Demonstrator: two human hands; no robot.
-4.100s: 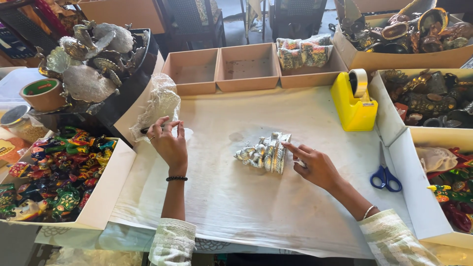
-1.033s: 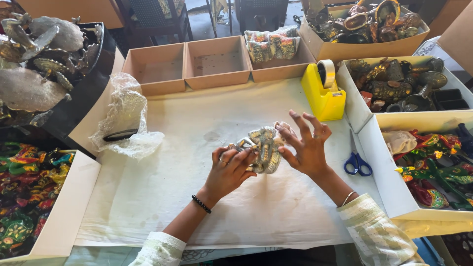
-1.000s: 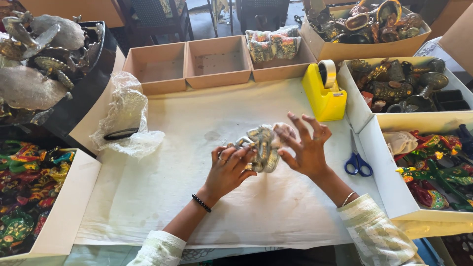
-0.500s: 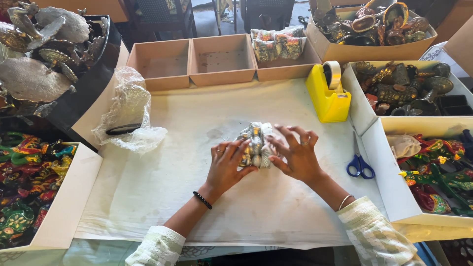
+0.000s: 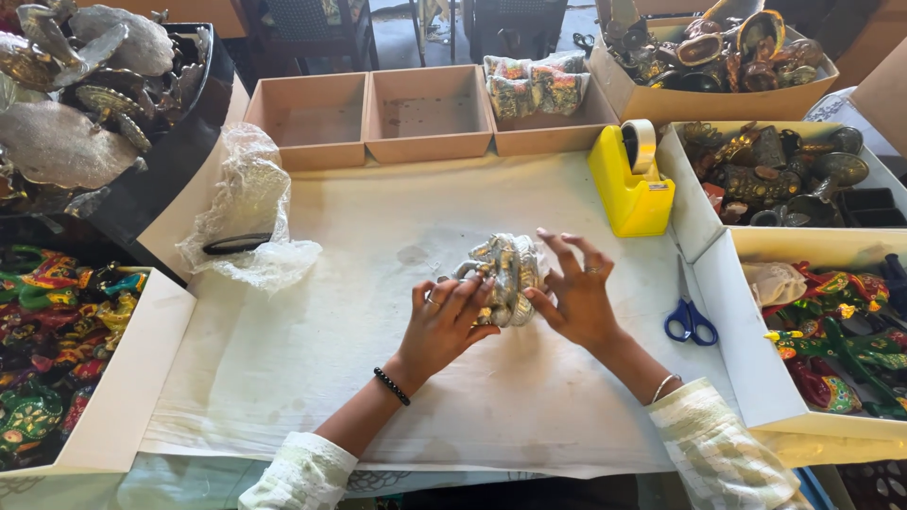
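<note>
A small silver metal figurine [image 5: 504, 274], partly wrapped in clear plastic, rests on the white paper sheet [image 5: 312, 349] in the middle of the table. My left hand [image 5: 444, 326] lies on its near left side with the fingers spread over it. My right hand [image 5: 574, 293] presses against its right side, fingers curved around the wrapping. Both hands grip the figurine between them.
A yellow tape dispenser [image 5: 631, 184] stands right of my hands, blue scissors [image 5: 688, 316] beside it. A crumpled plastic bag [image 5: 248, 212] lies at the left. Brown boxes [image 5: 378, 118] line the back; white trays of painted and metal figures [image 5: 831, 326] flank both sides.
My left hand came over from the plastic bag to the figurine. Both hands have closed in on the figurine and turned it a little on the paper.
</note>
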